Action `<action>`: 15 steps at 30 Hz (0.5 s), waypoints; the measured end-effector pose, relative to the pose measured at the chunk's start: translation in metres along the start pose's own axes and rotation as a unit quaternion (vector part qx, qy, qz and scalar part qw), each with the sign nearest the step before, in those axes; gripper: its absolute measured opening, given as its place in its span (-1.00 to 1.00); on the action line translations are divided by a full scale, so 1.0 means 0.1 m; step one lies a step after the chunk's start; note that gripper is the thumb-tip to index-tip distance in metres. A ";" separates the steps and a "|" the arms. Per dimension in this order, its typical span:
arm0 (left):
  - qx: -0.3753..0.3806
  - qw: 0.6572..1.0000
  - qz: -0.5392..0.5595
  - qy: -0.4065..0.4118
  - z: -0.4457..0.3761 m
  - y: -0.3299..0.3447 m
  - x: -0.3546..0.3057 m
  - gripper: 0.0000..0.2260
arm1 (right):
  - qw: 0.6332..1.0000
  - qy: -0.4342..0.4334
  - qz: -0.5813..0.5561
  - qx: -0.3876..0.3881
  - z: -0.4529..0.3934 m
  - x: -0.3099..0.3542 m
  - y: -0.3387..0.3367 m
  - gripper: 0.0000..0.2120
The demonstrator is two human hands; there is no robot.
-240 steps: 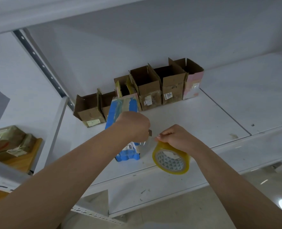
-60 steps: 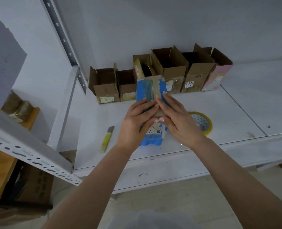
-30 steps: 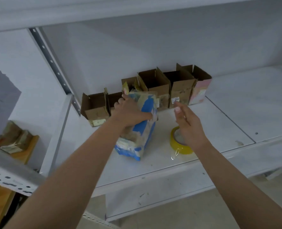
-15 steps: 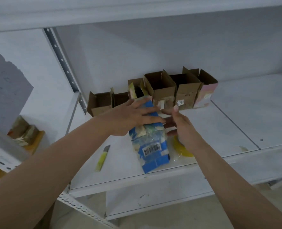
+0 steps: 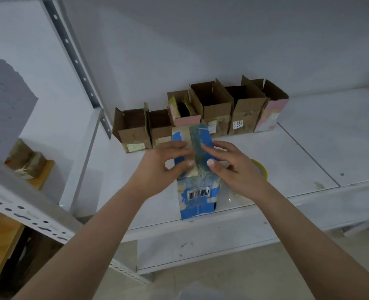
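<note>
Two hands meet on top of a blue box (image 5: 197, 194) that sits on the white shelf (image 5: 298, 152), near its front edge. The box lies with its long axis running from front to back. The short end with the barcode faces the person, and the far end points at the row of open cardboard cartons (image 5: 211, 105) along the wall, stopping just short of a pink-fronted one. A greenish strip of tape (image 5: 198, 141) runs down the middle of the top face, along the same axis. The left hand (image 5: 157, 167) comes in from the left with its palm down. Its fingers are loosely extended across the left half of the top, and the thumb tip is set against the strip near the front corner. The right hand (image 5: 233, 167) mirrors it, with fingers laid out nearly straight over the right half and the thumb pressed beside the strip. Neither hand is closed around the box; both are flat and pressing. Both forearms reach up and forward from the lower corners and converge on the box. A yellow tape roll (image 5: 261, 168) lies flat on the shelf just behind the right hand, mostly hidden by it.
</note>
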State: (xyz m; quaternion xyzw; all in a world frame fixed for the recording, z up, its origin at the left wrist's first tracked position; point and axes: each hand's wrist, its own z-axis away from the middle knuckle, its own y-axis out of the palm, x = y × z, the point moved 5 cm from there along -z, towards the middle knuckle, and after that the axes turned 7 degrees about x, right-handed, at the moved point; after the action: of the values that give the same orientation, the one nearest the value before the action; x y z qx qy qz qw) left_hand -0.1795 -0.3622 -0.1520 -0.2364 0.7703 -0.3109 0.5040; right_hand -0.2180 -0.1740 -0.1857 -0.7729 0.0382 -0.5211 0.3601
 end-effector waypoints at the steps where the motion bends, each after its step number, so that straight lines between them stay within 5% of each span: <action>1: 0.004 1.000 0.018 -0.012 0.03 0.04 -0.01 -0.66 | 1.000 -0.003 0.017 0.013 0.00 -0.01 0.03 -0.48; 7: 0.051 0.996 0.051 -0.054 0.15 0.15 -0.04 -0.35 | 0.996 -0.019 0.082 0.028 0.04 0.03 0.04 -0.34; 15: 0.060 0.998 -0.023 -0.021 0.13 0.24 -0.09 -0.46 | 0.953 -0.120 0.276 -0.023 0.09 0.32 0.10 -0.52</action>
State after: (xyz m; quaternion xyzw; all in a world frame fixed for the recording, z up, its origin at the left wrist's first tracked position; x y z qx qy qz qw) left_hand -0.1656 -0.3426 -0.1675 -0.2302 0.7339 -0.3632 0.5258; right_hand -0.1928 -0.1909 -0.1682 -0.7972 0.2187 -0.3042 0.4734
